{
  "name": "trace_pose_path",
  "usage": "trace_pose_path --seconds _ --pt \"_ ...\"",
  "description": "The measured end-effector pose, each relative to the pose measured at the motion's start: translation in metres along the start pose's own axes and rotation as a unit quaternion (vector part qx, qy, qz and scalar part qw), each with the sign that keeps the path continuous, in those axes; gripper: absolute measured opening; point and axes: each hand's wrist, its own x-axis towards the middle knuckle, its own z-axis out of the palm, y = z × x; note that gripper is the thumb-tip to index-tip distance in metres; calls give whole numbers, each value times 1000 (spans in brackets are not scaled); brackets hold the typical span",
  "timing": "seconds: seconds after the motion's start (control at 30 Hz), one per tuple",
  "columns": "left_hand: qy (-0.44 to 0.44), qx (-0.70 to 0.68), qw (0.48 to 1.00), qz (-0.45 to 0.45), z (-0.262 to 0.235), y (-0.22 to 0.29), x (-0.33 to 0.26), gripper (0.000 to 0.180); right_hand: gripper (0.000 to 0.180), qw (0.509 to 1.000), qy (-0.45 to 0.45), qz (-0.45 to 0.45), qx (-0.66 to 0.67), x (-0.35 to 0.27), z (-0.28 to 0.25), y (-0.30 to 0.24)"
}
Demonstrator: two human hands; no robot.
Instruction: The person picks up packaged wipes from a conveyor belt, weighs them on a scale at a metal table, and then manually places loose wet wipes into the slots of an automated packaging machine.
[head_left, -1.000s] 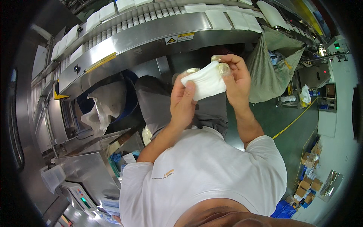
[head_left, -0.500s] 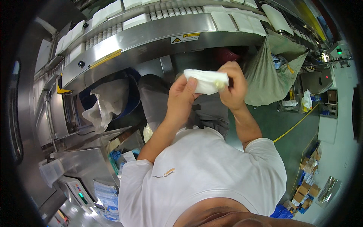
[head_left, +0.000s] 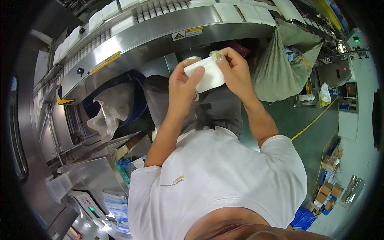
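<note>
A small white folded pad [head_left: 210, 77] is held between my two hands, below the conveyor's edge. My left hand [head_left: 182, 82] grips its left end, thumb on top and fingers behind. At the pad's right edge, my right hand [head_left: 237, 72] pinches with thumb and fingers. Pale, crinkled, see-through material [head_left: 217, 56] covers the right fingertips by the pad's upper corner; whether it is a finger cover or part of the pad I cannot tell. A similar pale patch shows on a left fingertip. The pad's underside is hidden.
A steel roller conveyor [head_left: 136, 38] carrying white flat packs [head_left: 229, 13] curves across the far side. A green cloth sack [head_left: 276, 76] hangs at right. To the left are a blue bin [head_left: 138, 100] with a clear liner and a digital scale [head_left: 87, 205].
The pad has been turned and tilted in my hands, now showing a flatter, squarer face. Both hands have shifted slightly up and left in view. The pale material now sits at its upper corner.
</note>
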Motion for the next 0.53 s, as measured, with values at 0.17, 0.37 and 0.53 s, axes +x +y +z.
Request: trace_pose_path --seconds 0.17,0.37,0.53 --pt "12 -22 998 -55 -12 -10 22 26 22 995 19 31 -93 11 5 1" --pt "-11 -14 994 -104 -20 -20 34 32 28 970 50 -68 -229 9 0 2" --pt "-28 94 995 -32 -16 -26 23 48 24 985 15 -6 -172 12 -8 16"
